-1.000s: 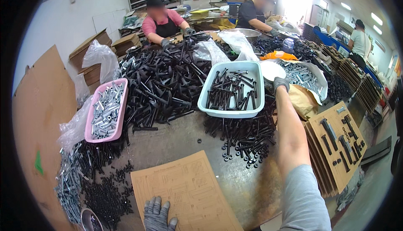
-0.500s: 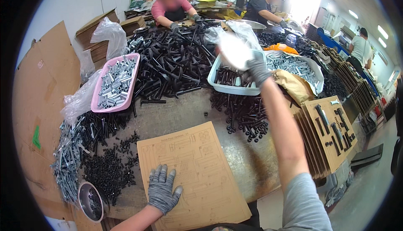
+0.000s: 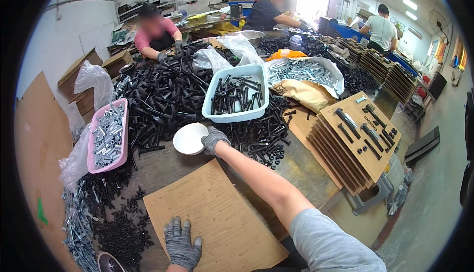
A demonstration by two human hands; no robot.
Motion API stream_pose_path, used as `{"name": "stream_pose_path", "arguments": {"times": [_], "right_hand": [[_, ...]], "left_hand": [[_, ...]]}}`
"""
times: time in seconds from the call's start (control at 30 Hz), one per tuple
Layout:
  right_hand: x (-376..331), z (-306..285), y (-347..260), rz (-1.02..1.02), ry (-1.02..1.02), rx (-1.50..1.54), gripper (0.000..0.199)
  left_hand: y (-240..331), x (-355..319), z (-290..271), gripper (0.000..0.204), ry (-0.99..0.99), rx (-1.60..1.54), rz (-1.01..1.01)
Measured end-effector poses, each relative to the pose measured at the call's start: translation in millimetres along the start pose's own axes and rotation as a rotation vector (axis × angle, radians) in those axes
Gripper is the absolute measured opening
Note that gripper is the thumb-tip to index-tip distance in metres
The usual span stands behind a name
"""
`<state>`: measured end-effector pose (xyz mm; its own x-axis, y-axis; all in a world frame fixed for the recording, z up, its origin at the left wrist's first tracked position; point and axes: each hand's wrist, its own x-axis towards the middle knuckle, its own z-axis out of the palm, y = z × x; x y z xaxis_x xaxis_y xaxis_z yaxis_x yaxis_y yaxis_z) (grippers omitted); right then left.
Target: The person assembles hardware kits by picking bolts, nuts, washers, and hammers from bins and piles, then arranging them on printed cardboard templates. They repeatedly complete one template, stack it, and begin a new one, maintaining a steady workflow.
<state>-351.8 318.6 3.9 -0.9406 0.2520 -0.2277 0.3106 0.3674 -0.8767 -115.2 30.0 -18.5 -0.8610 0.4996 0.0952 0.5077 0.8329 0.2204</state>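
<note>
My right hand (image 3: 215, 140), in a grey knit glove, grips the rim of a white bowl (image 3: 189, 139) just above the table, beyond the cardboard. The bowl's plain white inside shows. My left hand (image 3: 182, 245), gloved the same, lies flat with fingers stretched on a brown cardboard sheet (image 3: 222, 217) printed with part outlines. Beyond the bowl stands a light blue tub (image 3: 237, 118) with black bolts in it. Loose black bolts (image 3: 261, 141) and nuts lie beside my right wrist.
At left are a pink tub (image 3: 109, 167) of metal sleeves, silvery wrenches (image 3: 79, 227) and small black screws (image 3: 123, 232). A black parts heap (image 3: 158, 91) lies behind. At right stand stacked boards (image 3: 340, 161) with hardware on top and a bag of sleeves (image 3: 306, 74). Co-workers are farther back.
My right hand has brought the white bowl from over the blue tub nearer and to the left. The tub's bolts now show. My left hand stays flat on the cardboard; the view has shifted right.
</note>
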Motion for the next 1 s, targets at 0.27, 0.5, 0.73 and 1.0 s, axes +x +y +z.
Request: {"name": "stream_pose_path", "arguments": {"times": [0.27, 0.5, 0.73, 1.0], "right_hand": [[-37, -68, 5, -0.183, -0.222, -0.453, 0.044], [14, -263, 27, 0.141, 0.531, -0.782, 0.032], [103, -322, 84, 0.099, 0.65, -1.173, 0.081], [112, -279, 107, 0.194, 0.853, -0.997, 0.033]], "left_hand": [[4, -2, -7, 0.062, -0.017, 0.023, 0.007], [9, 6, -10, 0.065, -0.015, 0.032, 0.01], [6, 10, -10, 0.061, 0.035, 0.024, 0.021], [5, 13, -7, 0.061, -0.01, 0.068, 0.012]]}}
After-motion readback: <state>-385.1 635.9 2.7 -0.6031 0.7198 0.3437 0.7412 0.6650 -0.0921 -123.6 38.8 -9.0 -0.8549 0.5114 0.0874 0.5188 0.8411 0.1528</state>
